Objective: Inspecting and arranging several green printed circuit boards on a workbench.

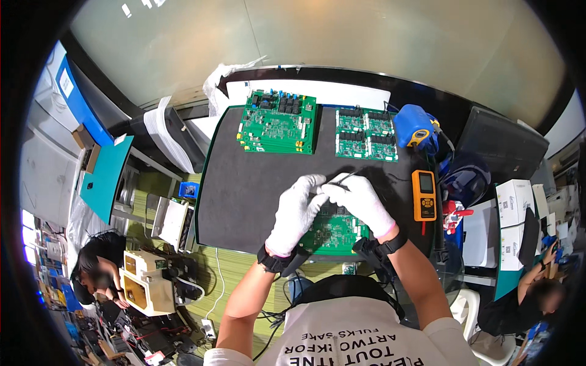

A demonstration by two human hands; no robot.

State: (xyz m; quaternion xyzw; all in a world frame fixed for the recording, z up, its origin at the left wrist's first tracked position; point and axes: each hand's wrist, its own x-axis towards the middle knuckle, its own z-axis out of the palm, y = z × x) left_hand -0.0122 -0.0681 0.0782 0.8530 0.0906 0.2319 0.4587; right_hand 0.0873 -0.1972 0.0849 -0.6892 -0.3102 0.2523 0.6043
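Observation:
Both of my hands wear white gloves and meet over a green circuit board [332,235] at the near edge of the dark mat. My right hand [360,198] is closed on a thin dark stick-like tool [349,175], which slants up past its fingers. My left hand [296,210] has its fingers bent together at the right hand's fingertips. Whatever lies between the left fingers is too small to make out. The gloves hide the upper part of the board. Beyond my hands lie a stack of larger green boards [274,125] and a panel of smaller boards [366,134].
On the mat's right side lie an orange handheld meter [424,195] and a blue device [416,125] with cables. A black monitor [500,143] and white boxes [516,207] stand farther right. A person [94,268] is at the left, another person [519,308] at the right.

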